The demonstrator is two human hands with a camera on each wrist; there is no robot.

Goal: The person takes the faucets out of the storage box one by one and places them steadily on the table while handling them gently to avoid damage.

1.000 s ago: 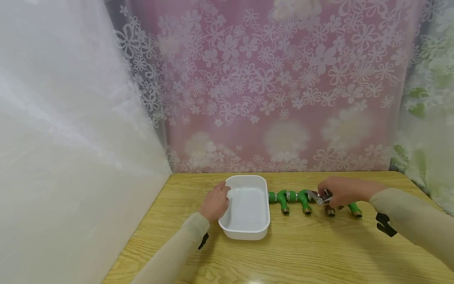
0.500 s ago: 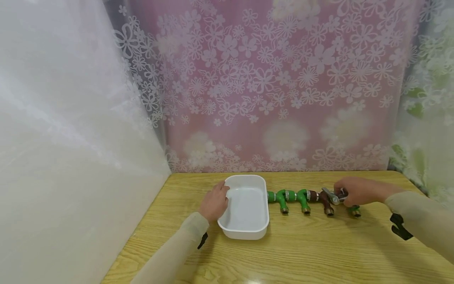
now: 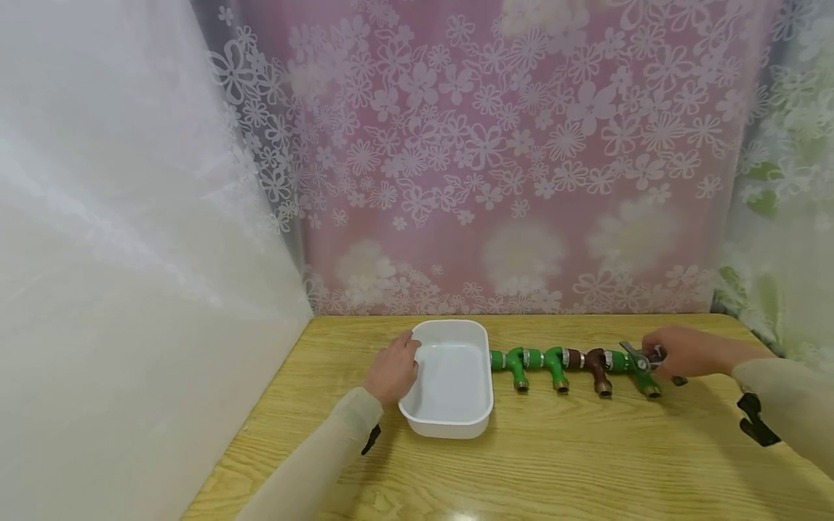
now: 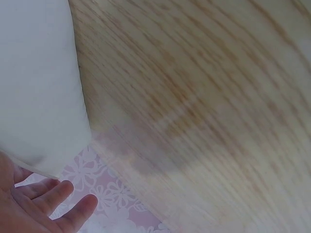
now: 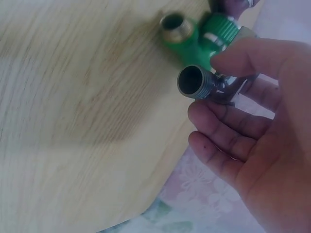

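Note:
My left hand (image 3: 392,370) rests on the left rim of a white rectangular tub (image 3: 449,376), fingers relaxed. Several of those fingers show loosely extended outside the tub (image 4: 39,92) in the left wrist view. On the right, my right hand (image 3: 691,350) pinches a small silver metal tap (image 3: 643,364) with a lever handle. Its open threaded end (image 5: 194,82) faces the right wrist camera, beside my thumb. Directly under the tap lies the green end fitting (image 3: 647,385) of a row of Y-shaped pipe fittings, overlapped by it in the head view.
The row runs right from the tub, with green fittings (image 3: 520,371) at its left and a brown fitting (image 3: 598,375) farther along; brass outlets point toward me. Flowered curtain (image 3: 508,159) hangs behind the wooden table (image 3: 554,456), and white sheeting (image 3: 143,289) stands left.
My right hand has moved to the right along the row with the silver tap, from above the brown fitting to the green end fitting. My left hand and the tub have stayed put.

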